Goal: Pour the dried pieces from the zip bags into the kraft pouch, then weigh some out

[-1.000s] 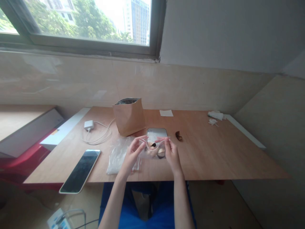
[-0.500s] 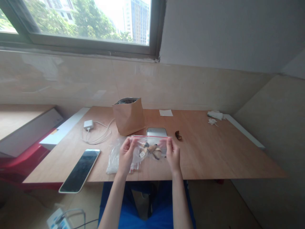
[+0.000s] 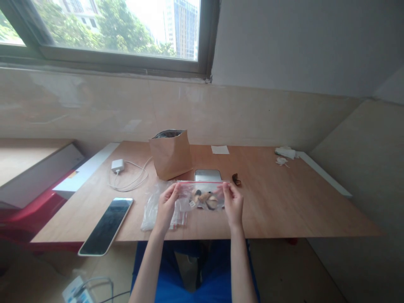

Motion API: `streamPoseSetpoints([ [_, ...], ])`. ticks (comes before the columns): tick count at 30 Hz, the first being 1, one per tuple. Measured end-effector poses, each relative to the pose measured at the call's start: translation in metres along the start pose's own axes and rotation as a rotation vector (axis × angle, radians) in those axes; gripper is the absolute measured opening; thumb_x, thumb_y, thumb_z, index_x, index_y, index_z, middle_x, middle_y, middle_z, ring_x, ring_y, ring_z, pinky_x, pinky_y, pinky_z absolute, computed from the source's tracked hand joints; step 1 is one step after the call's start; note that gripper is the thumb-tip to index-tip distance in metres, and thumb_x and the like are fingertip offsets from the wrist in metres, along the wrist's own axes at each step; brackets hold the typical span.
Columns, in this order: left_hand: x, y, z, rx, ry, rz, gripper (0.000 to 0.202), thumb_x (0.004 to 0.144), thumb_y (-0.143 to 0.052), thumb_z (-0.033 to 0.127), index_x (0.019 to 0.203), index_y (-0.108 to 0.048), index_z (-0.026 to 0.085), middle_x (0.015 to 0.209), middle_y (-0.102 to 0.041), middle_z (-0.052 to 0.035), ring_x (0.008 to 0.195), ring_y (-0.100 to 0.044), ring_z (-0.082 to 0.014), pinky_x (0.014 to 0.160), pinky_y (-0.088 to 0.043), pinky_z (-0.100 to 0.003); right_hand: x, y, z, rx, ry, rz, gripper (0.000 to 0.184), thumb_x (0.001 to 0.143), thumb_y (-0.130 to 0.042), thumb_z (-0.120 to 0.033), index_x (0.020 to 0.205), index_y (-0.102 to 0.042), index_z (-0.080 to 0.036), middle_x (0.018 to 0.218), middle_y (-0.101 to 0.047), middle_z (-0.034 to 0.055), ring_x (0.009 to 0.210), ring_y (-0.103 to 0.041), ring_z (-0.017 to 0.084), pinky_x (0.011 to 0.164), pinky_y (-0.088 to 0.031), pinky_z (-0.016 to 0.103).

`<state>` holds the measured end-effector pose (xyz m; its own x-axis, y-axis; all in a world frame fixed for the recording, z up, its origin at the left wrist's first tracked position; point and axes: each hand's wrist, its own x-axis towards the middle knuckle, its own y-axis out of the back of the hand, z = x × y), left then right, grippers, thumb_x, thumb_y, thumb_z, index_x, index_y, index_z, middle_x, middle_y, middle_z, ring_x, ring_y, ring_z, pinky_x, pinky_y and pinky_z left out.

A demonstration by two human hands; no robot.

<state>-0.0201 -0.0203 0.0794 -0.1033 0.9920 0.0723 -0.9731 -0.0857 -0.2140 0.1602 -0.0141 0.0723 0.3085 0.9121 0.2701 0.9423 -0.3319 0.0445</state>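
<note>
A small clear zip bag (image 3: pixel 202 197) with a red seal strip is held up just above the wooden table (image 3: pixel 284 202), stretched between both hands. Brown and pale pieces lie inside it. My left hand (image 3: pixel 166 206) pinches the bag's top left corner. My right hand (image 3: pixel 233 203) pinches the top right corner. A pile of empty clear bags (image 3: pixel 154 206) lies on the table under and left of my left hand.
A brown paper bag (image 3: pixel 171 153) stands open behind the hands, with a small metal tin (image 3: pixel 207 175) beside it. A large phone (image 3: pixel 106 225) lies at the table's front left edge. A white charger and cable (image 3: pixel 121 170), a dark scrap (image 3: pixel 236 179), and paper bits (image 3: pixel 220 149) also lie on the table.
The bag's mouth, held open a second ago, has been drawn flat and taut, with my hands moving apart to its corners. The bag has shifted slightly right.
</note>
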Motion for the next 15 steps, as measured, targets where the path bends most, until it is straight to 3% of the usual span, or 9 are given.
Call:
streamPoseSetpoints([
  [3, -0.0003, 0.0017, -0.0010, 0.031, -0.012, 0.011, 0.036, 0.078, -0.058, 0.047, 0.092, -0.070, 0.016, 0.090, -0.070, -0.0054, 0.084, -0.064, -0.0182, 0.074, -0.049, -0.025, 0.0013, 0.0032, 0.0012, 0.012, -0.014, 0.028, 0.034, 0.080, -0.055, -0.050, 0.074, -0.063, -0.017, 0.063, -0.067, 0.0027, 0.054, -0.057, 0.014, 0.057, -0.046, 0.025],
  [9, -0.0006, 0.0042, -0.0036, 0.061, -0.025, 0.148, 0.029, 0.072, -0.066, 0.043, 0.078, -0.067, 0.015, 0.075, -0.068, -0.0033, 0.074, -0.063, -0.0157, 0.071, -0.051, -0.026, 0.0019, 0.0061, 0.0051, 0.010, -0.018, 0.052, 0.034, 0.080, -0.057, -0.049, 0.078, -0.064, -0.016, 0.066, -0.068, 0.0036, 0.053, -0.056, 0.013, 0.057, -0.047, 0.025],
  [15, -0.0007, 0.0079, -0.0032, 0.041, -0.023, 0.103, 0.031, 0.075, -0.063, 0.043, 0.085, -0.067, 0.014, 0.081, -0.068, -0.0053, 0.078, -0.063, -0.0170, 0.075, -0.053, -0.030, 0.0022, 0.0080, 0.0079, -0.035, 0.014, 0.044, 0.038, 0.085, -0.047, -0.050, 0.082, -0.064, -0.015, 0.067, -0.069, 0.0047, 0.054, -0.057, 0.014, 0.057, -0.047, 0.026],
])
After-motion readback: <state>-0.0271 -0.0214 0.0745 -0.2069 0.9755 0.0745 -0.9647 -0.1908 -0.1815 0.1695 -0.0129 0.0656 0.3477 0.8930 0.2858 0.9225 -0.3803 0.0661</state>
